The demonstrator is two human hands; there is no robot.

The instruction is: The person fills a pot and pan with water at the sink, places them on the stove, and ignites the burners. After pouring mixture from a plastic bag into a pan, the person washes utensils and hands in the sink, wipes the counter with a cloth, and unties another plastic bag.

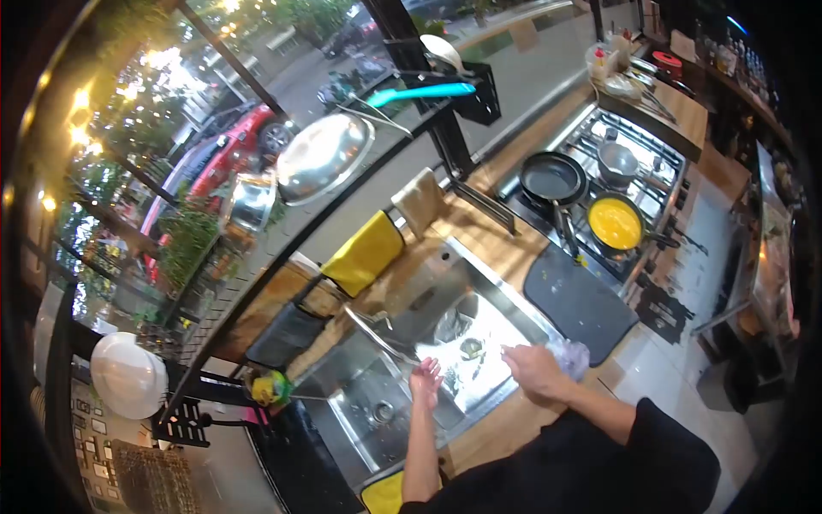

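My left hand (pixel 425 382) is over the steel double sink (pixel 342 403), palm up with the fingers apart, close to the end of the faucet (pixel 381 336). It holds nothing that I can see. Above the sink's right basin is my right hand (pixel 533 370), its fingers curled together; anything inside them is hidden. A clear, crumpled plastic bag (pixel 572 356) lies just beyond my right wrist. In the brightly lit right basin there is a shiny, clear-looking item (pixel 455 324) whose kind I cannot make out.
A dark board (pixel 578 304) lies right of the sink. On the gas stove (pixel 659 141) are a pan with yellow food (pixel 615 224), a black frying pan (pixel 552 178) and a small saucepan (pixel 618 161). A yellow cloth (pixel 364 254) hangs behind the sink; a shelf above carries a metal lid (pixel 325 158).
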